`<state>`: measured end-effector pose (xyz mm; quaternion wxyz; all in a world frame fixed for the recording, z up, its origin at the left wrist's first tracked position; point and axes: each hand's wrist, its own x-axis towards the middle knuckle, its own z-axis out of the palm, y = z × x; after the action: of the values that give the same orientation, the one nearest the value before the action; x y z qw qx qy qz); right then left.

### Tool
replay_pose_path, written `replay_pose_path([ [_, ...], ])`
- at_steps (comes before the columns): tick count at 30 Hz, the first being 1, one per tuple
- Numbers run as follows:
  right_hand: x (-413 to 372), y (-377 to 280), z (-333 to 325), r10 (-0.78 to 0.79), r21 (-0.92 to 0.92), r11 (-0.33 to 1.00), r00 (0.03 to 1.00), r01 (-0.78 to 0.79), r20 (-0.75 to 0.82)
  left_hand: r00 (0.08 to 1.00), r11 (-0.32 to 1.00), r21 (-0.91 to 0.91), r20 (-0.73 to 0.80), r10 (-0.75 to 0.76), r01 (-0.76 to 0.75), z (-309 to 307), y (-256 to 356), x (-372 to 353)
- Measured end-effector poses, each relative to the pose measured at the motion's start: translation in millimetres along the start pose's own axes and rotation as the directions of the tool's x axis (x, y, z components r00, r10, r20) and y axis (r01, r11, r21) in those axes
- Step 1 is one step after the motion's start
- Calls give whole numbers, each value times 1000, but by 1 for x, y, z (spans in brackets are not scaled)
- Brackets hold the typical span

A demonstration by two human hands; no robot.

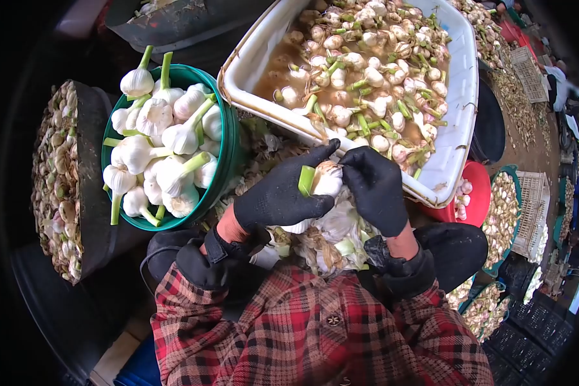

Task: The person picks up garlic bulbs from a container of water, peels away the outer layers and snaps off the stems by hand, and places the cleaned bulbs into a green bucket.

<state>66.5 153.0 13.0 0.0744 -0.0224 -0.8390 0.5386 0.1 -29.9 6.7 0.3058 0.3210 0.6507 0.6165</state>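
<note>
My left hand (280, 190), in a black glove, is closed around a garlic bulb (328, 181) with a short cut green stem. My right hand (376, 191), gloved likewise, has its fingers curled in a pinch at the bulb's right side, where brownish skin shows. What lies between those fingertips is too small to make out. Below both hands, a heap of peeled garlic skins (331, 241) covers my lap. Part of another white bulb (297, 227) shows under my left hand.
To the left stands a green tub (222, 168) piled with clean garlic bulbs. Ahead, a white basin (254, 106) holds many small bulbs in brown water. A dark container of garlic (96, 167) is at far left. A red bowl (477, 190) and pale crates (531, 215) are on the right.
</note>
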Motion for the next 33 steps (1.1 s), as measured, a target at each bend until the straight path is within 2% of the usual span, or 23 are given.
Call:
replay_pose_path([
  [1,2,0,-1,62,147,987,998,-62,2,1000,1000,5,-3,3,-3,-2,2,0],
  [3,4,-2,-3,20,115,993,1000,-20,-1,962,912,-309,131,-240,270,-6,6,1],
  [4,4,-3,-4,-13,82,997,1000,13,-3,964,916,-303,122,-236,263,-7,8,1],
  [6,3,-7,-3,-55,52,997,998,56,-9,937,852,-393,110,-331,346,-2,7,0],
  [7,2,-9,-1,-107,-57,993,993,104,-51,972,950,-247,-82,-219,193,5,-2,2],
  [8,2,-10,2,-161,-167,975,983,145,-89,973,952,-239,-87,-215,189,9,-7,5],
  [9,1,-10,6,-238,-258,945,964,201,-119,965,963,-208,-162,-205,170,11,-11,8],
  [10,1,-8,9,-246,-257,944,962,209,-121,953,973,-175,-237,-191,152,12,-13,10],
  [11,-1,-6,12,-276,-311,923,953,226,-126,932,973,-124,-284,-223,195,12,-9,10],
  [12,-3,-4,14,-306,-365,899,943,241,-129,933,974,-119,-286,-218,191,11,-4,9],
  [14,-3,0,16,-289,-346,910,947,227,-140,939,958,126,-266,-217,258,9,2,6],
  [15,-3,0,15,-259,-329,922,956,203,-137,950,975,144,-286,-124,170,11,3,5],
  [16,-3,1,15,-229,-314,933,964,178,-133,950,975,145,-288,-121,168,11,0,5],
  [18,-2,3,14,-215,-287,943,968,171,-128,946,929,359,-261,192,-90,11,-5,5],
  [20,-1,5,12,-190,-259,954,974,153,-126,948,921,369,-229,221,-125,15,-2,4],
  [25,1,12,8,-4,-150,989,990,-17,-139,941,873,423,-113,318,-244,19,1,-2],
  [28,9,17,1,96,-109,988,990,-107,-107,967,881,433,-70,244,-191,17,17,-6],
  [29,13,13,-5,129,-67,989,992,-130,-13,968,882,431,-68,243,-191,19,16,-8],
  [31,17,9,-18,226,-11,974,963,-227,144,955,969,179,-211,209,-172,20,10,-7],
  [32,17,11,-20,219,-11,975,965,-220,145,953,967,184,-214,214,-176,18,6,-5],
  [33,14,14,-20,201,116,970,974,-213,103,942,974,139,-263,209,-178,15,1,-4],
])
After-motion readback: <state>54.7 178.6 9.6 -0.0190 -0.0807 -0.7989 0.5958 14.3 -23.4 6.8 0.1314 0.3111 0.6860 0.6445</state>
